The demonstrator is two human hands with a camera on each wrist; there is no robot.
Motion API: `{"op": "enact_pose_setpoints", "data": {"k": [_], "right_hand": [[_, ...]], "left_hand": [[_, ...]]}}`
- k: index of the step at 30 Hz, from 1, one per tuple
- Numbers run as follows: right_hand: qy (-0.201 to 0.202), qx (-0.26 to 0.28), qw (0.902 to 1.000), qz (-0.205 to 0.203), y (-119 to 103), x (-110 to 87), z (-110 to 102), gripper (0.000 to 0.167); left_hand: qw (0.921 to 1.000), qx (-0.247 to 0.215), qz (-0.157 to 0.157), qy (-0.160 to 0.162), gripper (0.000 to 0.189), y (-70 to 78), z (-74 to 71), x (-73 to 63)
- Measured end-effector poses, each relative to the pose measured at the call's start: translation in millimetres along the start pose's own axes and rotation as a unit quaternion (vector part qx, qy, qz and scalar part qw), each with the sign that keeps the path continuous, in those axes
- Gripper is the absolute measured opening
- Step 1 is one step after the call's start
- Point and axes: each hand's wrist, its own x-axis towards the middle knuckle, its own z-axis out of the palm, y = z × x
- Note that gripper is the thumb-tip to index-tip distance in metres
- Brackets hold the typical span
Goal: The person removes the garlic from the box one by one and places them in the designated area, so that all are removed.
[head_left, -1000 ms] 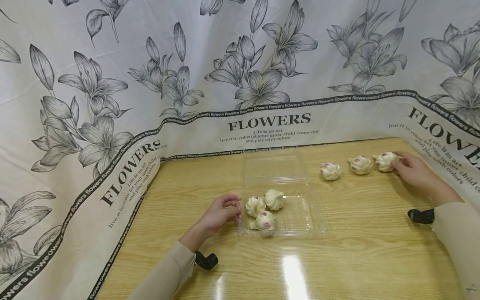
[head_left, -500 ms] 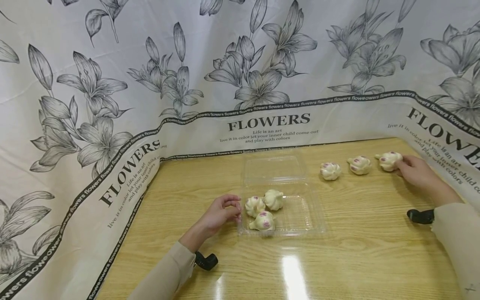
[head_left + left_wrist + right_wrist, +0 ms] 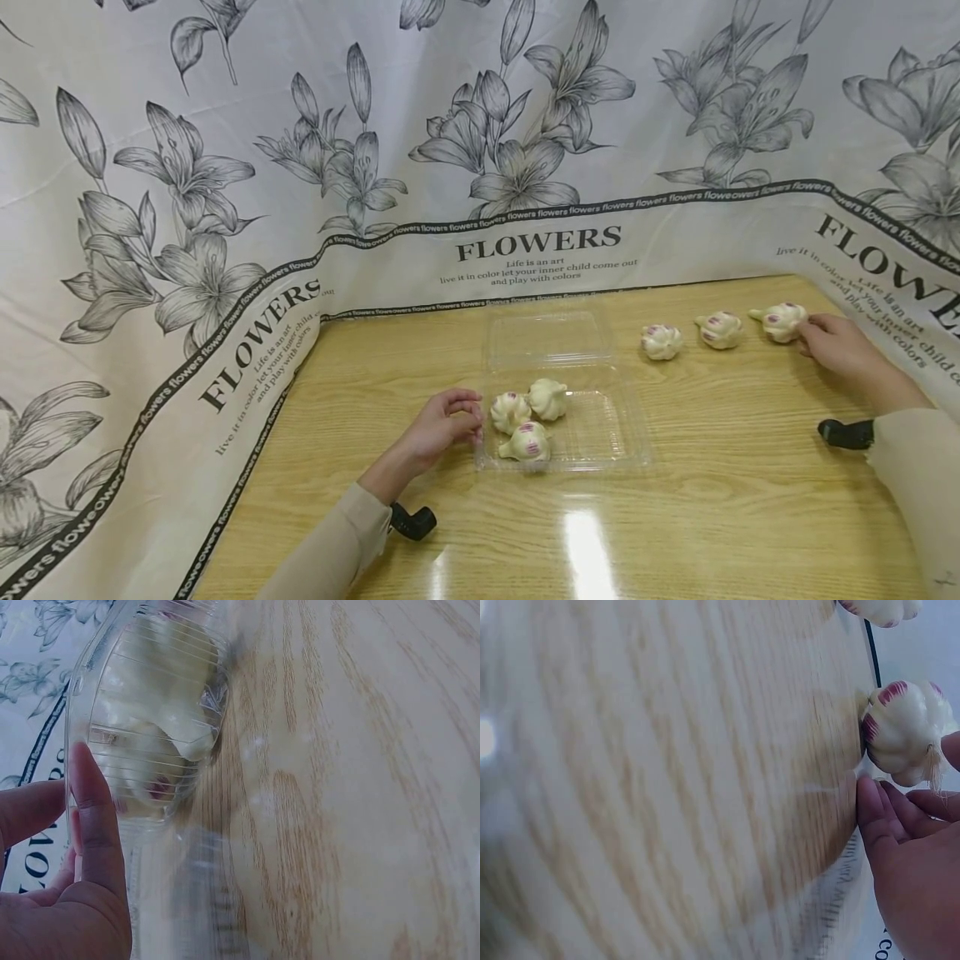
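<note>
My left hand [image 3: 431, 429] pinches the left rim of a clear plastic clamshell box [image 3: 637, 454], thumb and forefinger on either side of the wall in the left wrist view. Three garlic bulbs, one of them the front bulb [image 3: 527, 443], sit in the box's left part. At the far right, my right hand [image 3: 840, 354] is just beside the rightmost garlic bulb [image 3: 780, 322], its loosely bent fingertips at the bulb's right side. In the right wrist view that bulb [image 3: 907, 724] shows purple streaks and a root tuft facing the hand, with the fingers apart around its near end.
Two more garlic bulbs, a middle bulb [image 3: 720, 331] and a left bulb [image 3: 662, 342], stand in the same row. The box's lid [image 3: 546, 337] lies folded back. Behind the wooden table [image 3: 712, 517] hangs a flower-printed cloth [image 3: 420, 267].
The rightmost garlic bulb has shifted slightly right and now points its stem left. My right hand has let go and drawn back a little to the right. The left hand keeps its place.
</note>
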Motion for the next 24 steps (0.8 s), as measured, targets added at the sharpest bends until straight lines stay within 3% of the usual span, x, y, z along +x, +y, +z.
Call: {"op": "enact_pose_setpoints", "data": {"k": [11, 24], "right_hand": [[0.009, -0.059, 0.9972, -0.044, -3, -15.5, -4, 0.058], [-0.045, -0.085, 0.9951, -0.023, -5, -29.6, -7, 0.068]], "left_hand": [[1.0000, -0.001, 0.001, 0.002, 0.045, 0.7, -0.4, 0.5], [1.0000, -0.001, 0.001, -0.003, 0.046, 0.5, 0.4, -0.8]]}}
